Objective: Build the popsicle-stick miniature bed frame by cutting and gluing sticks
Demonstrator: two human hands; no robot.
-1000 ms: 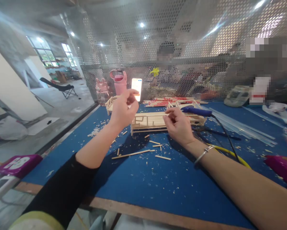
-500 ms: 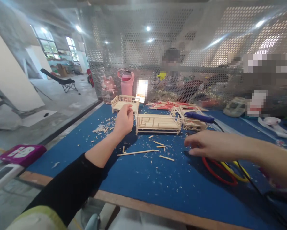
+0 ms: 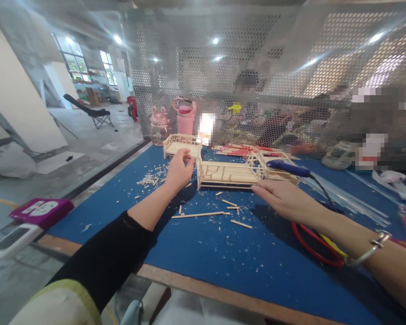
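A miniature wooden bed [image 3: 228, 174] made of thin sticks stands on the blue tabletop between my hands. My left hand [image 3: 179, 170] is beside its left end post, fingers curled in towards the thumb; whatever they pinch is hidden. With fingertips together, my right hand [image 3: 279, 196] is at the bed's lower right corner and appears to grip it. Behind my left hand sits a small stick-built bench [image 3: 182, 145]. A blue-handled tool with a cord [image 3: 289, 168] rests over another stick-built piece [image 3: 284, 176] at the right.
Loose sticks [image 3: 198, 215] and shavings are scattered in front. Red-tipped sticks [image 3: 238, 150] lie behind the bed. A pink bottle [image 3: 185, 118] and a clear jar [image 3: 160, 128] stand by the perforated screen. Red-handled pliers [image 3: 316, 248] lie under my right forearm. People are beyond the screen.
My right hand has moved left and forward, from above the tabletop to the bed's right corner. My left hand stays by the left post. The view has shifted slightly.
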